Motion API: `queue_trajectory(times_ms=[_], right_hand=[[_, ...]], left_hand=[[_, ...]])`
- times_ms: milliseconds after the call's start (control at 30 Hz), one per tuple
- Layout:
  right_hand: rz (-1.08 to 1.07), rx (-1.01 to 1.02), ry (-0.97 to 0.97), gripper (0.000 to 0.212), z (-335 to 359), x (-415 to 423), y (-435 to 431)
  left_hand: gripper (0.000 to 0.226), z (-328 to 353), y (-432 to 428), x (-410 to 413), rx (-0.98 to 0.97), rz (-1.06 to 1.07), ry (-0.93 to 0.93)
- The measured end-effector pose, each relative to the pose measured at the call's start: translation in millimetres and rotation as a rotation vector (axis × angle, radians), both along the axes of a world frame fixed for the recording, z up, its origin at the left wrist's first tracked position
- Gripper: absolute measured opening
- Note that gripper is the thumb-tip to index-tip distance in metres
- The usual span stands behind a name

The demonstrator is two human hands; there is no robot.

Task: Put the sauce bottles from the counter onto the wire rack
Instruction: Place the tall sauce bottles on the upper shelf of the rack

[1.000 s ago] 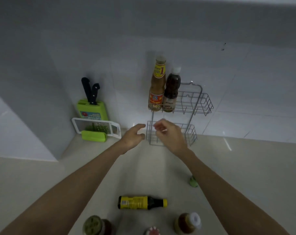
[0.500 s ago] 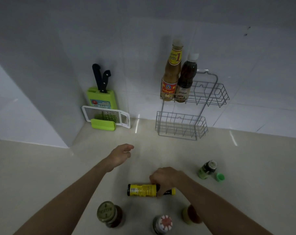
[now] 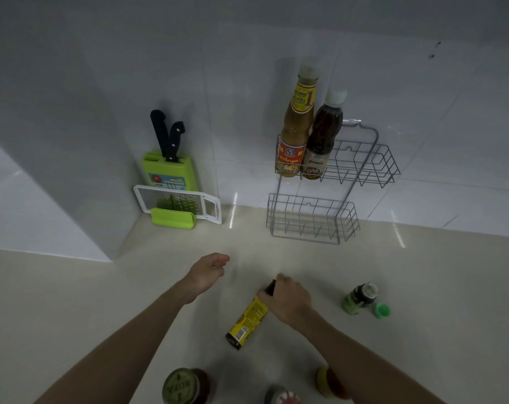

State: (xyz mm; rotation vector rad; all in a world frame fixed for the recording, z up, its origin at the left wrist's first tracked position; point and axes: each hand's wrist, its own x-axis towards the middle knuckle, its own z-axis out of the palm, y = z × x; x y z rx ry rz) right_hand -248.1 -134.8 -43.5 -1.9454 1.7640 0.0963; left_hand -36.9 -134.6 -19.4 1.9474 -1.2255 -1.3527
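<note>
Item in hand: yellow-label bottle (image 3: pixel 248 322), dark glass, gripped at the neck by the right hand (image 3: pixel 288 301), fingers clamped round it.
Change: half a second ago it lay flat on the counter (image 3: pixel 422 287) with the hand just arriving; now its neck end is raised and the body tilts, base low toward the counter.
Left hand (image 3: pixel 206 272): empty, fingers loosely curled, hovering over the counter, apart from the bottle.
Wire rack (image 3: pixel 334 185): upper basket holds the tall orange-label bottle (image 3: pixel 295 132) and the dark bottle (image 3: pixel 320 138), side by side at its left end; lower basket bare.
Awaiting: small green bottle (image 3: pixel 359 297) with loose green cap (image 3: pixel 381 310) beside it; three jars at the near edge.
Meaning: third pick-up likely under way; free space remains on both tiers.
</note>
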Motion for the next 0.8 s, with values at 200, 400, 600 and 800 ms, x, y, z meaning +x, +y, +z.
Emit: queue_trajectory(times_ms=[200, 400, 600, 800], right_hand=[[-0.479, 0.525, -0.368, 0.067, -11, 16, 9], [-0.649, 0.613, -0.687, 0.039, -15, 15, 3], [-0.456, 0.545, -0.909, 0.028, 32, -15, -25], [-0.353, 0.349, -1.244, 0.043, 109, -55, -70]], left_hand=[[0.043, 1, 2, 3, 0.018, 0.031, 0.012], [0.042, 10, 6, 9, 0.024, 0.034, 0.027], [0.043, 30, -6, 0, -0.029, 0.051, 0.065], [0.044, 69, -35, -29, -0.223, 0.064, 0.139]])
